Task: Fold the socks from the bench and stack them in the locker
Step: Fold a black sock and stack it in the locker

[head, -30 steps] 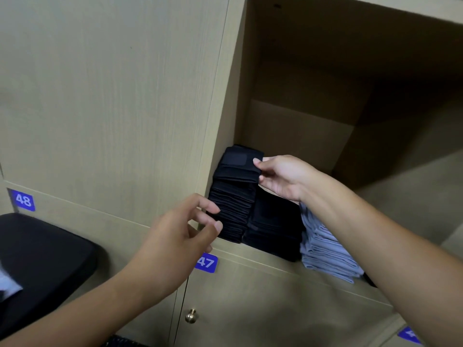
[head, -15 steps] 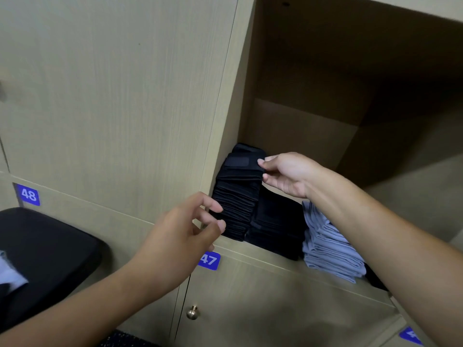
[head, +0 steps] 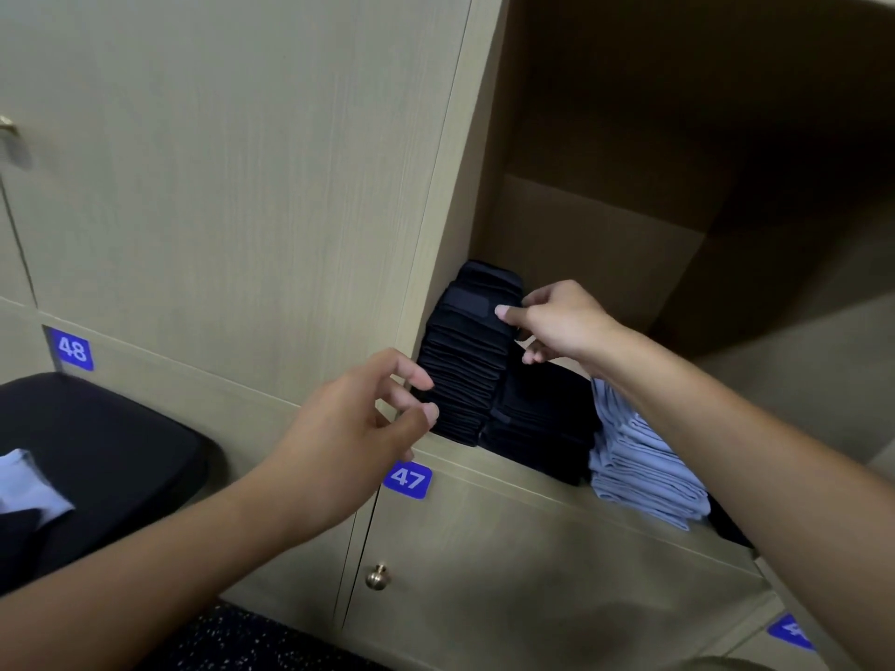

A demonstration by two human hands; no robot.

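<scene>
Your right hand (head: 557,322) pinches the top folded black sock (head: 477,302) of the tall black stack (head: 460,375), probably squaring it against the locker wall. Your left hand (head: 353,428) hovers empty, fingers loosely curled, just before that stack's front, ready to steady it.

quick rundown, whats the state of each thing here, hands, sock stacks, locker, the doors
right hand: fingertips touching the top sock of the tall black stack
left hand: loosely curled, holding nothing
tall black stack: folded, leaning against the locker's left wall
short black stack: folded, lower
blue stack: folded, at the front edge
locker: open
door 47: closed
bench: loose socks on it
</scene>
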